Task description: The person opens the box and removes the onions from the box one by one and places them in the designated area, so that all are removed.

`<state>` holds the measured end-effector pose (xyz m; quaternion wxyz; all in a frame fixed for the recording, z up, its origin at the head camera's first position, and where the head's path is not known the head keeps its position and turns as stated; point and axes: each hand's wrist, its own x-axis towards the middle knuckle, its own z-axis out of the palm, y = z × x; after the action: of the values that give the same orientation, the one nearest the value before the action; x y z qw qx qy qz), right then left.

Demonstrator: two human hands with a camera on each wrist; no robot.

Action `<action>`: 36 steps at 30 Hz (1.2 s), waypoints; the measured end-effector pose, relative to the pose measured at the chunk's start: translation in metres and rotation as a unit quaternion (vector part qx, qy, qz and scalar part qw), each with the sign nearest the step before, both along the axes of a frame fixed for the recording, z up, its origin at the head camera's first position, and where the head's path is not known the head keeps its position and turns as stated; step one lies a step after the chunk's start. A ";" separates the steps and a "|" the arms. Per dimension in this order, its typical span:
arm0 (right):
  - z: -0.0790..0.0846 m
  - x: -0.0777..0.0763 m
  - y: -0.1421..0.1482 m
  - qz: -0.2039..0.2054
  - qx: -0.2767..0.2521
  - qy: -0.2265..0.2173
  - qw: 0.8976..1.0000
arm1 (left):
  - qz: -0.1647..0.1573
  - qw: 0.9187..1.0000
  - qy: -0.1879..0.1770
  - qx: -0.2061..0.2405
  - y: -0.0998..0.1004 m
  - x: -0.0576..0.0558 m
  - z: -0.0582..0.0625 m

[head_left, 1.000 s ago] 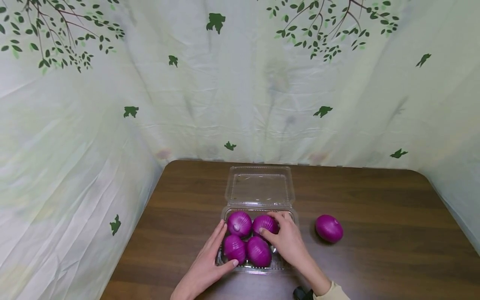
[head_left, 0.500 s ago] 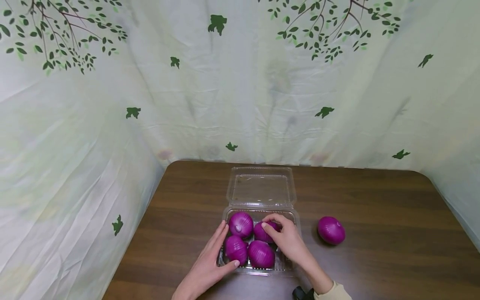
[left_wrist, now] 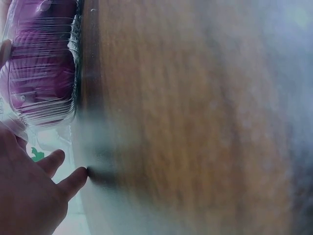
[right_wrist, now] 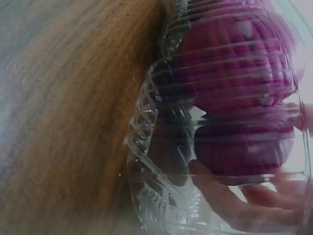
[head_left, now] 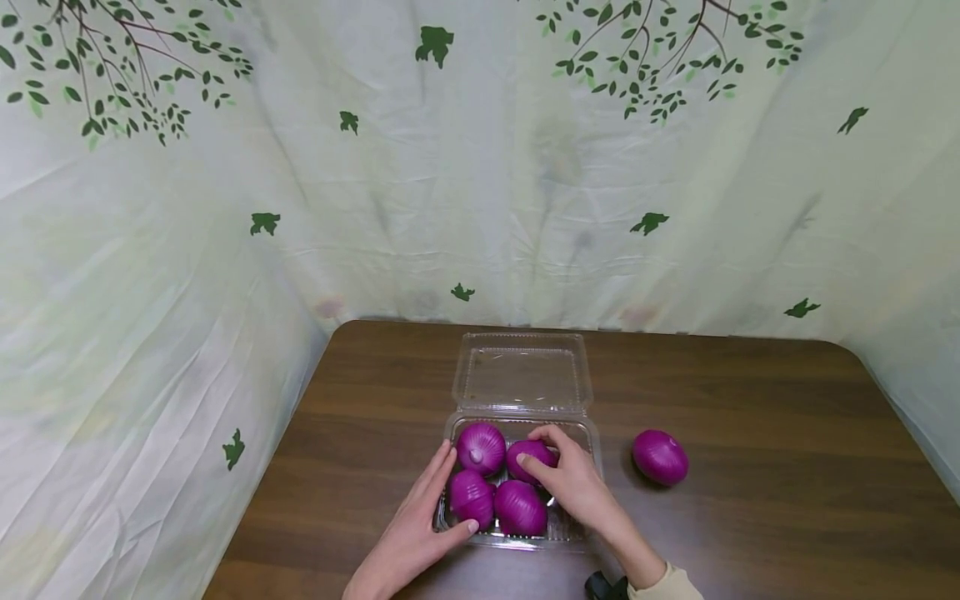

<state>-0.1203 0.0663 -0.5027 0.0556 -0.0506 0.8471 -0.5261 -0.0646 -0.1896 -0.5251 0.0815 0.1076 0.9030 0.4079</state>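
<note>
Several purple onions sit in an open clear plastic clamshell box [head_left: 525,546]. My right hand [head_left: 577,483] reaches inside it, thumb and fingers holding the far-right onion [head_left: 535,452]. Through the box wall, the right wrist view shows fingertips [right_wrist: 208,183] around that onion [right_wrist: 242,147]. My left hand [head_left: 412,525] lies along the box's left side with straight fingers, the thumb by the near-left onion [head_left: 471,497]. In the left wrist view its spread fingers [left_wrist: 73,182] reach down to the table. The other onions inside are far left [head_left: 481,448] and near right [head_left: 521,508].
One loose onion [head_left: 660,458] lies on the brown wooden table [head_left: 765,467], right of the box. The box's lid [head_left: 521,375] is folded back flat behind it. A leaf-printed cloth [head_left: 510,192] hangs along the table's back edge.
The right hand's thumb and fingers shifted slightly on the far-right onion, which turned a little in its spot. The left hand and the loose onion stay put.
</note>
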 end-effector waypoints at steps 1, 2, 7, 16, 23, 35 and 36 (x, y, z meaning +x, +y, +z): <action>0.000 0.000 0.000 -0.001 -0.002 -0.001 1.000 | 0.000 1.000 0.000 0.000 0.000 0.000 0.000; 0.001 0.000 0.000 -0.004 -0.003 -0.001 1.000 | 0.001 1.000 0.000 0.000 0.000 0.000 0.000; 0.007 0.001 0.001 -0.021 -0.014 -0.001 1.000 | 0.003 1.000 0.003 -0.003 0.000 0.001 0.000; 0.013 0.007 0.009 -0.042 -0.057 -0.003 0.997 | 0.001 1.000 0.005 -0.002 0.000 0.001 0.001; 0.012 0.012 0.015 -0.051 -0.166 0.026 0.985 | 0.002 1.000 0.005 -0.001 0.001 0.001 0.001; 0.019 0.024 0.032 -0.056 -0.215 0.057 0.973 | -0.001 1.000 0.020 0.004 0.001 0.002 0.002; 0.021 0.025 0.034 -0.056 -0.213 0.064 0.973 | -0.001 1.000 0.018 0.004 0.001 0.002 0.002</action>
<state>-0.0950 0.1000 -0.4816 -0.0404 -0.0472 0.7186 -0.6927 -0.0630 -0.1888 -0.5230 0.0651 0.1162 0.9024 0.4099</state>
